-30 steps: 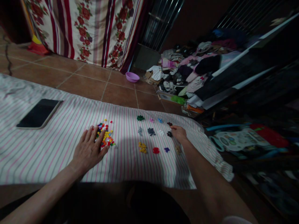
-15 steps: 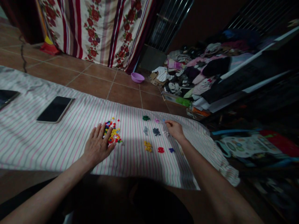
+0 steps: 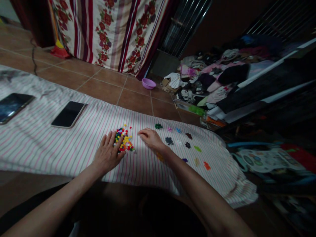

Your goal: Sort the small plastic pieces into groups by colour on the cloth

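My left hand [image 3: 108, 154] lies flat with spread fingers on the striped cloth [image 3: 93, 131], its fingertips touching a pile of mixed small coloured pieces [image 3: 125, 140]. Just right of that pile is my right hand [image 3: 150, 137], thumb and forefinger pinched together; whether anything is between them is too small to see. Beyond it are small single-colour heaps: dark green [image 3: 158, 126], pink [image 3: 169, 129], light blue [image 3: 178, 130], dark grey [image 3: 169, 141], white, black, lime green [image 3: 197, 148] and orange [image 3: 206, 165]. My right wrist partly covers a yellow heap [image 3: 160, 156].
Two phones, one dark [image 3: 69, 114] and one at the far left [image 3: 13, 107], lie on the cloth. A purple basin [image 3: 148, 83] stands on the tiled floor, near a floral curtain [image 3: 111, 33]. Piled clothes [image 3: 209, 74] are at the back right.
My right hand has moved left from the light blue heap to beside the mixed pile, uncovering heaps on the right. The view has shifted slightly; my left hand stays by the pile.
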Action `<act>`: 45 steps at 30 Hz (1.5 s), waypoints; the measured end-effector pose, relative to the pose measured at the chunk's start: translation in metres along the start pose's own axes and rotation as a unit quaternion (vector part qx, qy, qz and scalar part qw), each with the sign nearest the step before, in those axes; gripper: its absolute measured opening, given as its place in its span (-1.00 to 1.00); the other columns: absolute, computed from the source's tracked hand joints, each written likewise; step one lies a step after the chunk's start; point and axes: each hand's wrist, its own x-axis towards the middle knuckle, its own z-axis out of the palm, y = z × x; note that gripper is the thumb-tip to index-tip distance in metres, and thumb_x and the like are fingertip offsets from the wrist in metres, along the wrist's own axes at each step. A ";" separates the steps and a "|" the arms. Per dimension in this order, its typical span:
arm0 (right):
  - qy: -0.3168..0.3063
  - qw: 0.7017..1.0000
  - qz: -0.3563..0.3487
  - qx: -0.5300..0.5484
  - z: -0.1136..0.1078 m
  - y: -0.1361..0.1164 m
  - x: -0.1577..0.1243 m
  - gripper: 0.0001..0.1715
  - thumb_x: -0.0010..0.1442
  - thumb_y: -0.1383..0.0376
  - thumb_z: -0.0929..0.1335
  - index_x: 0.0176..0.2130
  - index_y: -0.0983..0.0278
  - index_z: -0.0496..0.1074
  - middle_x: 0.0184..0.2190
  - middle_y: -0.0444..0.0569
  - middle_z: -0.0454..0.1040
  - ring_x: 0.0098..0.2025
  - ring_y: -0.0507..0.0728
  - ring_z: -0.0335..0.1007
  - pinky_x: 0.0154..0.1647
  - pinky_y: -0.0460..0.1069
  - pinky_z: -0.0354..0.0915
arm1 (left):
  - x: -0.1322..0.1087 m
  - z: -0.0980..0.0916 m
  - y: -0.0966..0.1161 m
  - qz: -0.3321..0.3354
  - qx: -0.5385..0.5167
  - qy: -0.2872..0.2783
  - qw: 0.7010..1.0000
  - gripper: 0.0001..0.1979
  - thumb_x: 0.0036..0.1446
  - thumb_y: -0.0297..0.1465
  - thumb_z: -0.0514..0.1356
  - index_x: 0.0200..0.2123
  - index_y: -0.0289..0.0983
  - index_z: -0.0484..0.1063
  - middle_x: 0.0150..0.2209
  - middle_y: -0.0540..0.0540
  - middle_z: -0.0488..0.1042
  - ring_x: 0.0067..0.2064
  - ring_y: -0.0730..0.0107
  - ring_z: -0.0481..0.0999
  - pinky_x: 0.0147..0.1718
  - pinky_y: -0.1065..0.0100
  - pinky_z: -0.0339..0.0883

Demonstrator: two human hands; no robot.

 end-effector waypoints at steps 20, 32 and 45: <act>-0.075 0.983 0.130 -0.107 0.032 -0.067 0.027 -0.86 0.14 0.27 0.35 -0.36 0.23 0.53 -0.39 -0.09 0.51 -0.33 0.05 0.35 -0.35 -0.09 0.11 | 0.001 0.000 0.000 -0.006 -0.002 -0.011 1.000 -0.42 0.23 -0.15 0.04 0.26 -0.25 0.17 0.30 -0.34 0.12 0.32 -0.11 0.10 0.23 -0.09 -0.03; 0.014 0.994 0.098 0.046 0.037 -0.053 0.016 -0.93 0.05 0.36 0.36 -0.35 0.24 0.43 -0.43 -0.18 0.46 -0.37 0.01 0.36 -0.31 -0.12 0.22 | 0.002 -0.001 0.001 -0.005 0.004 -0.015 1.000 -0.41 0.22 -0.14 0.04 0.26 -0.26 0.18 0.31 -0.35 0.11 0.32 -0.12 0.09 0.23 -0.10 -0.04; 0.038 0.980 0.093 0.174 0.033 -0.028 -0.001 -0.82 0.04 0.34 0.31 -0.30 0.26 0.47 -0.33 -0.11 0.50 -0.29 0.02 0.41 -0.19 -0.07 0.32 | 0.006 -0.011 0.004 -0.012 -0.001 -0.042 0.999 -0.39 0.21 -0.14 0.05 0.26 -0.29 0.18 0.32 -0.35 0.08 0.33 -0.12 0.04 0.25 -0.09 -0.09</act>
